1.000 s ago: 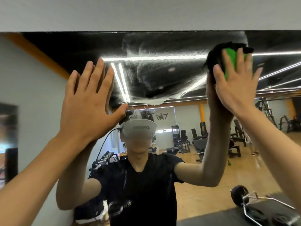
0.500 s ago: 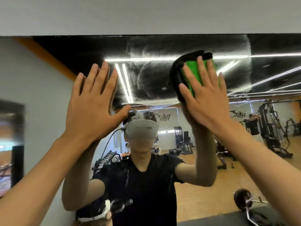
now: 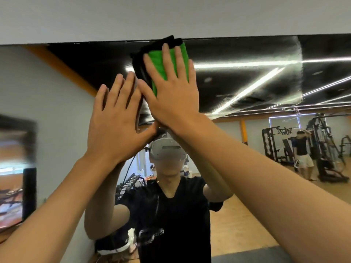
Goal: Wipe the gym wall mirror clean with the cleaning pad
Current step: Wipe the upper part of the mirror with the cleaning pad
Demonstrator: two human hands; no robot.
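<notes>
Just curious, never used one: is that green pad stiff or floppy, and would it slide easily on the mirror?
Probably soft: the pad bends under the flat right hand, its black edge folding. Likely light, since flat fingers alone pin it high. It seems to glide, judging by the hazy wiped streaks on the mirror.

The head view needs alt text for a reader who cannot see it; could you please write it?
A person's right hand presses a green and black cleaning pad flat against the top edge of a gym wall mirror, while the left hand rests open on the glass beside it. A hazy wiped patch spreads to the right; weight machines show in reflection.
</notes>
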